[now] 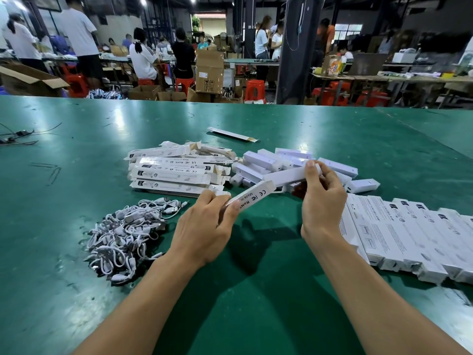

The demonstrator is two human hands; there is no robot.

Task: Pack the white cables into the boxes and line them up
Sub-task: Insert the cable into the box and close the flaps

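My left hand [204, 226] grips a long white printed box [252, 197] above the green table [64, 278], its open end pointing up and right. My right hand [321, 198] holds a plain white inner piece [284, 176] whose near end meets that open end. A heap of coiled white cables [128, 231] lies to the left of my left hand. Flat unfolded boxes [174, 170] are stacked behind it. A pile of white inner pieces [271, 160] sits behind my hands. Packed boxes [409, 234] lie side by side in a row at the right.
One flat box [233, 134] lies alone further back on the table. Dark cables [18, 137] rest at the far left edge. Beyond the table are people at benches, cardboard cartons [208, 70], red stools [254, 89] and a dark pillar [294, 47].
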